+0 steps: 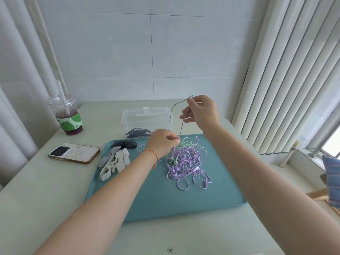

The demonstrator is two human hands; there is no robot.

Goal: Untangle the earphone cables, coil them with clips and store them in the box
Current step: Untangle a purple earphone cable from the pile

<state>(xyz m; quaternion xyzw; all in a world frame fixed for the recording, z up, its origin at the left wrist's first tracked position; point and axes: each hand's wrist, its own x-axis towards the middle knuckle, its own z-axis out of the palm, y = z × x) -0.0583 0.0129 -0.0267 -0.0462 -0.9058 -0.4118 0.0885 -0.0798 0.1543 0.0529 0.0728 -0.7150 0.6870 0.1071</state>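
Now, grey cable [170,118]: limp, light — looping between both hands above the tray's [161,205] far edge.
Right hand [200,112]: pinching the loop's top.
Left hand [162,143]: pinching lower down.
Purple tangle [187,162]: lying mid-tray — probably snagging if tugged.

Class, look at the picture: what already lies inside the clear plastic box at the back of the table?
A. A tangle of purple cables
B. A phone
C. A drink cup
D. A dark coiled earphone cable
D: the clear box holds a dark coiled cable on its floor, while the purple cables lie on the teal tray.
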